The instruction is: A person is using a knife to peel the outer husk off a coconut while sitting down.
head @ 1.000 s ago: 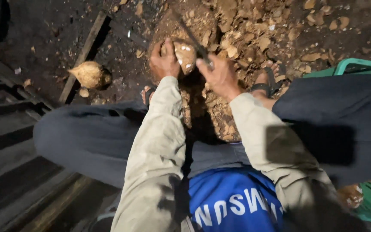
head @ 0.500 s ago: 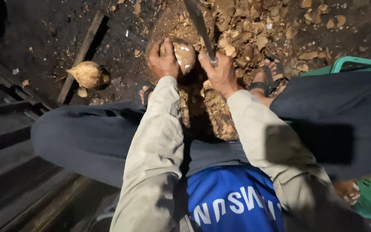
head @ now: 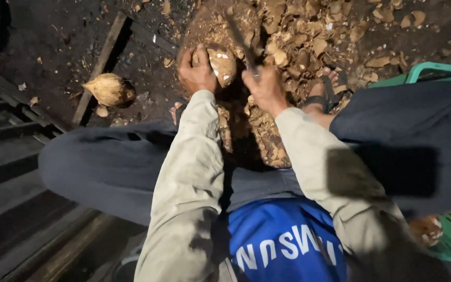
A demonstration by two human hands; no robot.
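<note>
Nearest: blue garment [head: 288, 243] with white lettering, smooth fabric; beige cloth sleeves over dark trousers. Green plastic basket [head: 434, 70] at the right, rim showing behind the knee, mesh wall lower down.

Middle: left hand [head: 197, 73], grip closed around a husked coconut [head: 222, 63], rounded, tan and fibrous with pale patches, held on the ground between the feet. Right hand [head: 264, 90], grip closed on the handle of a long dark blade [head: 238, 36], which angles up and away just beside the coconut. Sandalled foot [head: 322, 94] to the right.

Far: heap of dry brown husk chips [head: 309, 31]. Left, a second coconut [head: 111, 90], pointed, beside a wooden plank [head: 100, 65] on the dark soil floor.
</note>
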